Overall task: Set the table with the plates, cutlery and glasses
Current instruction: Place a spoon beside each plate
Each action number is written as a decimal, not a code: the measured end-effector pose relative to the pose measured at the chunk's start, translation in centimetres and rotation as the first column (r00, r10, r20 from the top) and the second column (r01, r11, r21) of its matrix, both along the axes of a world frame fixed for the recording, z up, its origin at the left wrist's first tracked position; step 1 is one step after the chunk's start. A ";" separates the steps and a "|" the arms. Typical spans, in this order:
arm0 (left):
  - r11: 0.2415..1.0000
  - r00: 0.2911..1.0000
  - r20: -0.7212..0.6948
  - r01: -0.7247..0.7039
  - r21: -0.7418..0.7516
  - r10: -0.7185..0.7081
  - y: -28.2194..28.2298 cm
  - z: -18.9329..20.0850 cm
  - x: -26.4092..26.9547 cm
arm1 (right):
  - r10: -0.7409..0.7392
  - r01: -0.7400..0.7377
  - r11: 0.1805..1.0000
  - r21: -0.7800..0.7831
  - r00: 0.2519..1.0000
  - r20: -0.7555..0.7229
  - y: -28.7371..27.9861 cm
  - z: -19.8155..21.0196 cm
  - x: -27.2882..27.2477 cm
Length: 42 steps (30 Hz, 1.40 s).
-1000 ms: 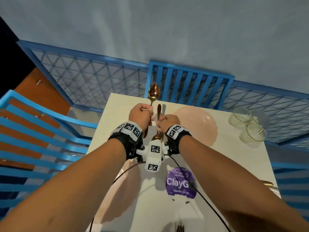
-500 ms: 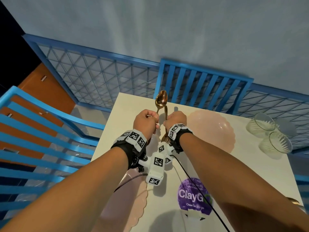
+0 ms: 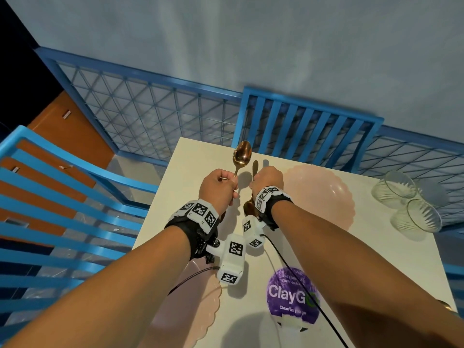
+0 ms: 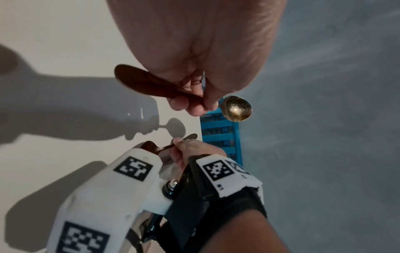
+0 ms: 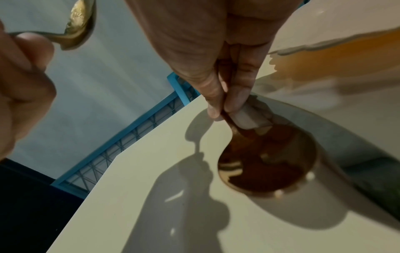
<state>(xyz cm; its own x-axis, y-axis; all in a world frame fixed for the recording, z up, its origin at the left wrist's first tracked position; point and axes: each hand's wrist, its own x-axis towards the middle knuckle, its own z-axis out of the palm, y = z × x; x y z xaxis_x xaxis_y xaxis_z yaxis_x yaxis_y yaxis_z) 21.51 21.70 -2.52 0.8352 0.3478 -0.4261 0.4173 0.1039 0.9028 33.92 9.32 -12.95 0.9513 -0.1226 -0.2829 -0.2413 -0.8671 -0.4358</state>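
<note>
We hold two copper-coloured metal spoons above the cream bench [image 3: 376, 259]. The first spoon [image 3: 242, 153] stands bowl-up in our left hand [image 3: 218, 188], whose fingers are wrapped round its handle. The second spoon [image 5: 266, 159] hangs bowl-down in our right hand [image 3: 267, 180], its handle pinched between thumb and fingers. Both hands sit close together over the far part of the bench, just beside the far pale pink scalloped plate [image 3: 324, 194].

To lay them well, we judge it best to separate the hands, turn each spoon flat, and set it down beside a plate rather than on it, handle towards the seat, lowering gently so the metal neither clatters nor slides. The near pale pink scalloped plate [image 3: 198, 312] lies under our left forearm, so one spoon probably belongs there.

Both plates look bare where we can see them. The two clear ribbed glasses [image 3: 411, 204] lie tipped on their sides near the right-hand edge, touching or nearly so, and seem empty. A round purple sticker [image 3: 291, 295] marks the bench, and blue slatted chairs [image 3: 306, 129] stand round it.
</note>
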 end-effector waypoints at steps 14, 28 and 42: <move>1.000 1.000 -0.003 0.007 0.002 -0.007 -0.3 0.2 -0.6 | 0.023 -0.024 0.998 -0.050 0.999 -0.036 -0.8 1.5 -0.5; 1.000 1.000 -0.015 0.017 0.025 -0.017 -0.1 0.3 -1.3 | 0.013 -0.013 0.999 -0.030 1.000 0.006 -0.4 2.9 -1.2; 0.997 0.999 0.003 0.038 0.065 -0.039 1.2 0.5 -3.3 | -0.094 0.070 0.981 0.180 0.988 0.124 -2.5 9.6 -2.7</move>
